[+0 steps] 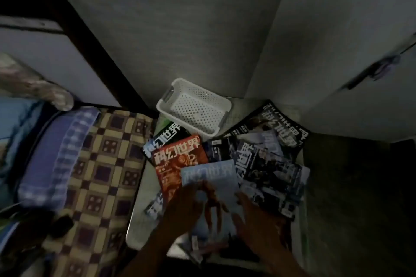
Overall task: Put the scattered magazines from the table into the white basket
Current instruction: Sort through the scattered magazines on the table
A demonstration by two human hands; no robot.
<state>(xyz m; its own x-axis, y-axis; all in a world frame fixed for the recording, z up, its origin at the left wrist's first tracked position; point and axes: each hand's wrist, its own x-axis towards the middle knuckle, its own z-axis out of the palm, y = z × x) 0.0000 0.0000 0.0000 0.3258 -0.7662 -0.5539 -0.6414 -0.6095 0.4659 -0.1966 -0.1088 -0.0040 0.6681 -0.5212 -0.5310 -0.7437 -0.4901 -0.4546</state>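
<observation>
1. Nearest the camera, the left hand [180, 207] and right hand [258, 220] lie on the pale blue magazine [213, 189], one at each side edge; dim light and blur hide whether the fingers curl under it.
2. Its lower end is lost in shadow between the wrists.
3. Beyond the fingertips, an orange magazine [177, 159] and dark magazines [270, 141] overlap on the small table [139, 220], covers hard to read.
4. Farther ahead, the white basket [193, 108] stands in the wall corner.
5. Left of the left hand lies a checked blanket [101, 164].
</observation>
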